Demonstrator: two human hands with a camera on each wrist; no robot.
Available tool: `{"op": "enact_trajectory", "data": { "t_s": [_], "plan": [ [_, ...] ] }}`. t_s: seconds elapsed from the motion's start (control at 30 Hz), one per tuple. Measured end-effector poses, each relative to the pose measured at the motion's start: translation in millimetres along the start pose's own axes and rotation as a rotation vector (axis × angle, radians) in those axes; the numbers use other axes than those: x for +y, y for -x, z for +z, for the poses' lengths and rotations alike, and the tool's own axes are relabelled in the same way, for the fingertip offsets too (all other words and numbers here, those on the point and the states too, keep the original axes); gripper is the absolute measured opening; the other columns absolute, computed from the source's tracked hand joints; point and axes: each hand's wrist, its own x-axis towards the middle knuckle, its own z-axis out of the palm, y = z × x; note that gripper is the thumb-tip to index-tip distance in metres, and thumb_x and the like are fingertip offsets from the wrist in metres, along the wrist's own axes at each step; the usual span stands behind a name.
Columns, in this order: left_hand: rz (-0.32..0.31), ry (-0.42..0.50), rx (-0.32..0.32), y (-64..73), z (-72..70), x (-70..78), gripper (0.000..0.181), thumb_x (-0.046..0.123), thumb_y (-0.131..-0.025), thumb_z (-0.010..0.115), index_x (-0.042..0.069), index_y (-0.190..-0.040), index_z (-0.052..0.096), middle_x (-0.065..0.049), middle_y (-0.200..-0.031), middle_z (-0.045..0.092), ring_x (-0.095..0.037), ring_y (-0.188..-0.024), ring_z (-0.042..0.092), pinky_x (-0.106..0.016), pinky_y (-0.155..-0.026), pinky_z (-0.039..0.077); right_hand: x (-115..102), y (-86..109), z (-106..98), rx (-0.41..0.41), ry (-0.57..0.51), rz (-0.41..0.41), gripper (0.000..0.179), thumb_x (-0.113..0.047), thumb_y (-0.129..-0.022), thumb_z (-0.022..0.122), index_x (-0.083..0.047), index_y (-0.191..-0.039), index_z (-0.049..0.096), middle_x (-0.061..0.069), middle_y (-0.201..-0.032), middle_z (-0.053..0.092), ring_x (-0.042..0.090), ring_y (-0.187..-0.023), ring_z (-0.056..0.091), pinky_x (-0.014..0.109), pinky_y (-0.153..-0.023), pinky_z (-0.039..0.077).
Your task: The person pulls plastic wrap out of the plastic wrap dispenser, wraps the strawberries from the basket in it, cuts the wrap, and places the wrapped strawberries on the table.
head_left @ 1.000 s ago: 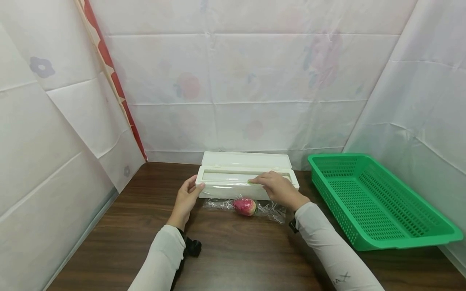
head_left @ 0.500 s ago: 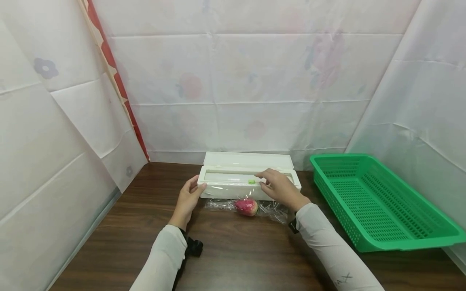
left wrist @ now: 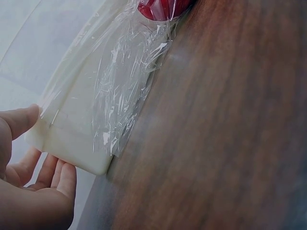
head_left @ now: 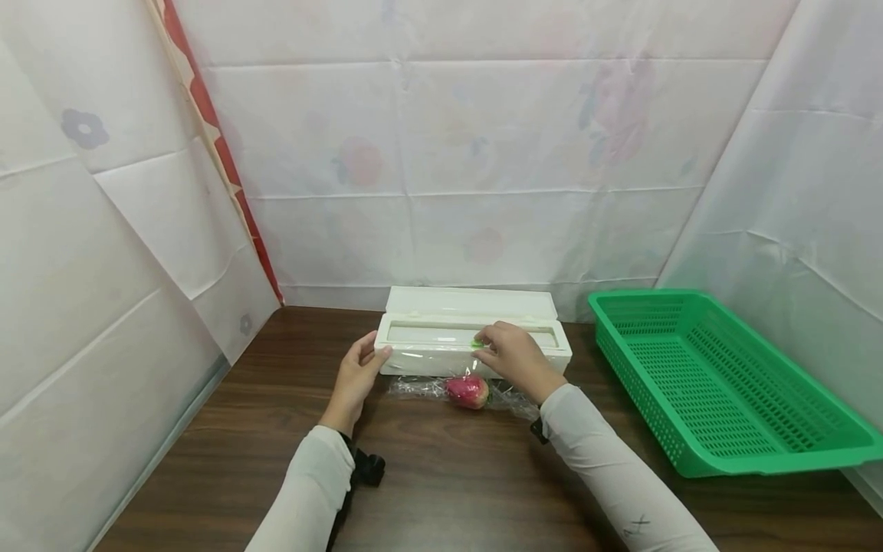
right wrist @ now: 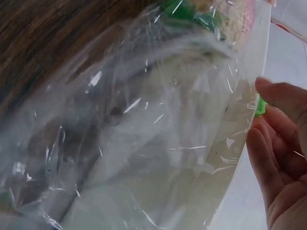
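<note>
A white cling film dispenser box (head_left: 417, 362) lies on the brown table with its lid (head_left: 472, 303) raised behind it. My left hand (head_left: 355, 378) holds its left end, thumb on the top front edge; in the left wrist view, the fingers curl behind the box end (left wrist: 72, 155). My right hand (head_left: 513, 356) pinches the small green slide cutter (right wrist: 260, 107) on the front edge. Clear cling film (left wrist: 127, 81) hangs over the front of the box. Just before the box lies a red-pink, fruit-like item (head_left: 467, 392) under the film, with a pale and green right end.
To the right stands a green plastic basket (head_left: 679, 456) with perforated walls. Pale printed sheets (head_left: 428, 138) enclose the table at the back and both sides. Brown wood tabletop (head_left: 441, 475) runs in front of the box.
My right hand's fingers lift off the green slide cutter half a second ago, then come back left onto it. The left hand keeps its hold on the box end.
</note>
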Motion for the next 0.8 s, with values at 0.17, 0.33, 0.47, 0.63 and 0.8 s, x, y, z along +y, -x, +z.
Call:
{"op": "enact_trajectory", "data": {
  "t_s": [0.17,0.33,0.47,0.63,0.8],
  "plan": [
    [0.004,0.003,-0.003,-0.7,0.1,1.2,0.063,0.029,-0.1,0.065,0.01,-0.153,0.038,-0.015,-0.151,0.04,-0.032,-0.138,0.04,-0.048,-0.11,0.037,3.2,-1.9,1.0,0.004,0.017,-0.012,0.016,-0.016,-0.087,0.081,-0.009,-0.099,0.073,0.001,-0.09,0.067,0.014,-0.078,0.068,0.03,-0.07,0.057],
    [-0.007,0.008,0.003,0.5,0.2,0.8,0.063,0.029,-0.099,0.066,0.01,-0.152,0.039,-0.015,-0.15,0.041,-0.031,-0.137,0.041,-0.047,-0.11,0.038,4.0,-1.5,1.6,-0.015,0.02,-0.021,0.015,-0.016,-0.088,0.08,-0.01,-0.099,0.072,0.0,-0.092,0.067,0.014,-0.078,0.067,0.03,-0.07,0.057],
    [-0.009,0.001,0.007,0.8,-0.2,-0.4,0.063,0.03,-0.099,0.066,0.009,-0.152,0.039,-0.016,-0.15,0.041,-0.032,-0.137,0.041,-0.047,-0.11,0.038,4.9,-0.8,2.0,-0.023,0.025,-0.038,0.014,-0.016,-0.089,0.079,-0.01,-0.1,0.072,0.0,-0.094,0.068,0.013,-0.079,0.067,0.03,-0.07,0.057],
    [-0.006,0.005,0.006,-0.4,-0.1,-1.1,0.063,0.029,-0.099,0.066,0.009,-0.152,0.039,-0.015,-0.149,0.042,-0.031,-0.137,0.041,-0.047,-0.11,0.038,5.2,-0.3,1.1,-0.017,0.039,-0.079,0.014,-0.014,-0.089,0.078,-0.01,-0.102,0.072,0.001,-0.095,0.068,0.014,-0.08,0.068,0.03,-0.07,0.057],
    [-0.005,0.003,0.006,-0.9,-0.1,-0.6,0.063,0.03,-0.099,0.066,0.009,-0.152,0.038,-0.015,-0.151,0.041,-0.031,-0.138,0.041,-0.047,-0.111,0.037,5.2,-0.5,0.2,-0.017,0.051,-0.107,0.015,-0.012,-0.089,0.078,-0.011,-0.103,0.073,0.001,-0.095,0.069,0.014,-0.08,0.069,0.031,-0.07,0.057]
  ]
}}
